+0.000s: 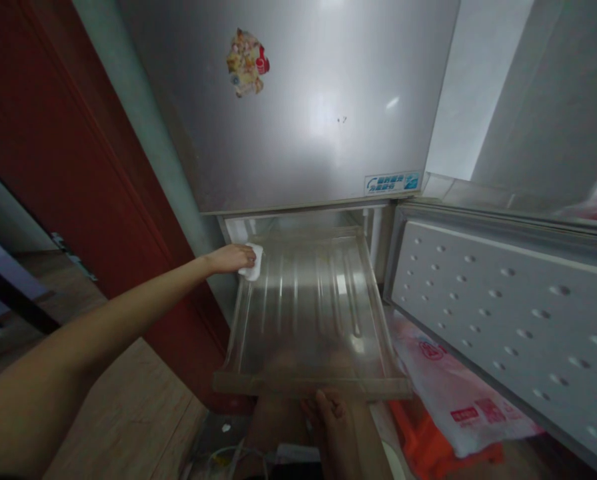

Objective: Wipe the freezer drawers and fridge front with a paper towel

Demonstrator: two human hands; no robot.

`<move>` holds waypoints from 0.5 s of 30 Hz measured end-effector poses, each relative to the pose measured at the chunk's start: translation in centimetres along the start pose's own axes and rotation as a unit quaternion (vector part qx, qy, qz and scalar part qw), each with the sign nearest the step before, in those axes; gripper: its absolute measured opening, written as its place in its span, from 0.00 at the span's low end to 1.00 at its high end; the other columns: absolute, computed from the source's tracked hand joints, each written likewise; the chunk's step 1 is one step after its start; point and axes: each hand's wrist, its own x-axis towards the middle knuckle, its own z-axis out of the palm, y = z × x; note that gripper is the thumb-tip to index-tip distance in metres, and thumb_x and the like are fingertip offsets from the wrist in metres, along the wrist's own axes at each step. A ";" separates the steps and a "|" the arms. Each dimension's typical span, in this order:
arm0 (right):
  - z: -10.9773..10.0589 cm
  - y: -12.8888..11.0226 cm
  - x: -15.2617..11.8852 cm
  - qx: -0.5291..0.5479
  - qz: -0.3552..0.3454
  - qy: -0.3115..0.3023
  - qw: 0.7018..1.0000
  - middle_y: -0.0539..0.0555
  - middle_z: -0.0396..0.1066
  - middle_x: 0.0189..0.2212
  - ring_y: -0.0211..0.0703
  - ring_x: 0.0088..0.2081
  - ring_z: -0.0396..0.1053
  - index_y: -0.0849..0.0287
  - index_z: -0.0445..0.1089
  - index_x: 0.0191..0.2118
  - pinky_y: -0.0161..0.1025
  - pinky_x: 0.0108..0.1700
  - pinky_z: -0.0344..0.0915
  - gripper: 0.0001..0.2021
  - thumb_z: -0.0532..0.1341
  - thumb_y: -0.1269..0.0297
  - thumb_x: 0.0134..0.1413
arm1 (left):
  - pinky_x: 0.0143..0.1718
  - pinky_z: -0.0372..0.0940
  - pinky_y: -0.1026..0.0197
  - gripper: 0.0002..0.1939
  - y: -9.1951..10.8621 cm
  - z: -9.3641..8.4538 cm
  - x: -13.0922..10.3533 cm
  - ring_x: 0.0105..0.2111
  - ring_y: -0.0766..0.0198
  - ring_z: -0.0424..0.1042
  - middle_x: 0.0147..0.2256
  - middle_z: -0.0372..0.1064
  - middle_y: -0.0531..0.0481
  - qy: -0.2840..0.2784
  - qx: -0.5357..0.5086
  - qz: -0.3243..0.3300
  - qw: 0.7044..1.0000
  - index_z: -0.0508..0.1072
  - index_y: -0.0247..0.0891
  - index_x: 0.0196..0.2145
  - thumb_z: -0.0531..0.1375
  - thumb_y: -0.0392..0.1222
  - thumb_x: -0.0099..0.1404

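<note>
A see-through plastic freezer drawer (298, 353) with raised ribs is pulled out of the lower compartment of a silver fridge (298, 153). My left hand (231, 258) is closed on a white cloth (251, 262), which presses against the drawer's left side rim near the back. At the drawer's front edge, my right hand (328, 405) grips the lip around its middle, thumb on top. Part of that hand's fingers is hidden under the lip.
The lower fridge door (488, 300) hangs wide open on the right. Beneath it lie a white plastic bag (458, 393) and an orange object (423, 433). A red-brown door frame (103, 167) stands close on the left. My legs are below the drawer front.
</note>
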 end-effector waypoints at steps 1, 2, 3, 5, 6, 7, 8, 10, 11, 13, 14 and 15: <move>0.0 0.0 0.0 0.004 0.006 -0.008 1.000 0.52 0.70 0.28 0.44 0.35 0.71 0.60 0.67 0.28 0.41 0.40 0.70 0.23 0.72 0.48 0.30 | 0.47 0.58 0.65 0.10 -0.5 -0.1 0.5 0.45 0.65 0.69 0.39 0.74 0.52 -0.001 0.003 -0.005 1.000 0.76 0.42 0.34 0.55 0.34 0.65; -0.1 0.0 0.0 0.004 0.010 -0.017 1.000 0.52 0.69 0.27 0.44 0.34 0.71 0.61 0.67 0.28 0.41 0.40 0.70 0.23 0.72 0.48 0.31 | 0.47 0.59 0.64 0.10 -1.0 -0.2 1.0 0.45 0.64 0.69 0.40 0.74 0.51 -0.001 0.006 -0.011 1.000 0.76 0.41 0.34 0.55 0.33 0.65; -0.1 0.0 0.0 0.001 0.010 -0.023 1.000 0.52 0.69 0.26 0.44 0.34 0.71 0.61 0.67 0.27 0.41 0.39 0.70 0.23 0.71 0.48 0.32 | 0.46 0.59 0.64 0.10 -1.4 -0.2 1.4 0.45 0.63 0.69 0.40 0.74 0.49 0.001 0.009 -0.020 1.000 0.76 0.40 0.35 0.55 0.33 0.65; -0.1 0.0 -0.1 -0.009 0.002 -0.024 1.000 0.52 0.68 0.25 0.45 0.34 0.71 0.60 0.67 0.27 0.40 0.39 0.70 0.22 0.70 0.47 0.34 | 0.45 0.59 0.63 0.09 -1.6 -0.1 2.0 0.45 0.61 0.69 0.40 0.74 0.48 0.004 0.013 -0.032 0.999 0.76 0.38 0.35 0.55 0.32 0.64; -0.1 0.0 -0.1 -0.013 -0.003 -0.019 1.000 0.52 0.69 0.25 0.45 0.34 0.71 0.60 0.67 0.26 0.40 0.38 0.70 0.22 0.70 0.47 0.35 | 0.44 0.60 0.63 0.09 -1.6 0.0 2.1 0.44 0.61 0.69 0.40 0.74 0.47 0.003 0.013 -0.034 0.999 0.76 0.38 0.34 0.55 0.32 0.64; -0.1 0.0 -0.1 -0.013 -0.005 -0.014 1.000 0.52 0.69 0.26 0.45 0.34 0.70 0.60 0.67 0.26 0.39 0.38 0.70 0.21 0.70 0.47 0.35 | 0.44 0.60 0.63 0.09 -1.5 0.1 2.1 0.44 0.61 0.69 0.39 0.74 0.47 0.002 0.012 -0.034 0.999 0.75 0.37 0.33 0.55 0.32 0.63; -0.1 0.0 -0.2 -0.010 -0.006 -0.012 1.000 0.52 0.69 0.26 0.44 0.34 0.70 0.60 0.67 0.27 0.39 0.39 0.70 0.21 0.70 0.47 0.35 | 0.44 0.59 0.63 0.09 -1.2 0.2 1.9 0.43 0.62 0.70 0.39 0.74 0.48 0.001 0.010 -0.032 0.999 0.75 0.38 0.33 0.55 0.32 0.63; -0.1 0.0 -0.2 0.003 0.001 -0.014 1.000 0.52 0.69 0.27 0.43 0.34 0.70 0.61 0.67 0.28 0.39 0.40 0.69 0.21 0.71 0.49 0.35 | 0.45 0.59 0.63 0.09 -0.6 0.4 1.1 0.43 0.63 0.70 0.38 0.74 0.49 -0.002 0.002 -0.023 1.000 0.75 0.39 0.33 0.55 0.32 0.64; -0.1 -0.1 -0.2 0.012 0.006 -0.013 1.000 0.51 0.69 0.28 0.42 0.35 0.70 0.61 0.67 0.28 0.39 0.41 0.69 0.21 0.71 0.50 0.35 | 0.45 0.59 0.63 0.09 -0.2 0.4 0.5 0.43 0.63 0.69 0.39 0.74 0.50 -0.002 -0.003 -0.018 1.000 0.75 0.40 0.33 0.55 0.32 0.64; 0.0 -0.2 -0.2 0.029 0.013 -0.012 0.999 0.51 0.69 0.29 0.41 0.35 0.70 0.61 0.67 0.29 0.39 0.41 0.69 0.21 0.72 0.51 0.34 | 0.47 0.59 0.64 0.09 0.7 0.5 -0.6 0.44 0.64 0.69 0.40 0.74 0.50 -0.002 -0.015 -0.004 1.000 0.75 0.41 0.34 0.55 0.33 0.64; 0.0 -0.3 -0.3 0.035 0.015 -0.009 0.999 0.50 0.69 0.28 0.40 0.34 0.69 0.61 0.67 0.29 0.39 0.41 0.69 0.21 0.72 0.52 0.33 | 0.48 0.59 0.64 0.09 1.3 0.6 -1.1 0.45 0.65 0.69 0.40 0.74 0.50 -0.003 -0.021 0.005 1.000 0.75 0.42 0.35 0.55 0.33 0.64; 0.1 -0.4 -0.3 0.037 0.017 -0.007 0.999 0.50 0.68 0.28 0.40 0.34 0.69 0.61 0.67 0.28 0.39 0.41 0.69 0.21 0.72 0.52 0.33 | 0.48 0.59 0.64 0.09 1.9 0.8 -1.6 0.45 0.65 0.69 0.40 0.74 0.50 -0.004 -0.027 0.015 1.000 0.75 0.42 0.35 0.55 0.33 0.64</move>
